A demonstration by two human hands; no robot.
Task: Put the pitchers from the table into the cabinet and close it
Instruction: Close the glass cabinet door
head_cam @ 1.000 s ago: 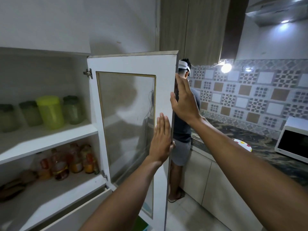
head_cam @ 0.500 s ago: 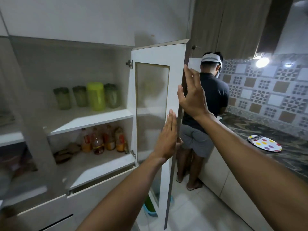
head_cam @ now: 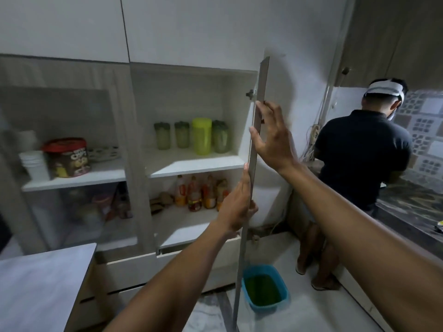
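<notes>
The cabinet door [head_cam: 241, 259] stands open and I see it edge-on. My left hand [head_cam: 236, 204] holds its edge low down, fingers flat on the inner face and thumb wrapped round the outside. My right hand [head_cam: 273, 137] lies flat on the outer side higher up, fingers spread. Inside, on the upper shelf [head_cam: 194, 164], stand a bright yellow-green pitcher [head_cam: 201, 136] and three dull green lidded pitchers [head_cam: 162, 136], upright in a row.
A person in a dark shirt [head_cam: 359, 159] stands at the counter [head_cam: 412, 207] just right of the door. A blue tub of green liquid [head_cam: 263, 287] sits on the floor below the door. Bottles [head_cam: 199, 195] fill the lower shelf. A white tabletop [head_cam: 43, 283] is at lower left.
The door has gone from facing me to edge-on, and my view has turned left to show the cabinet's inside. Both hands have stayed on the door.
</notes>
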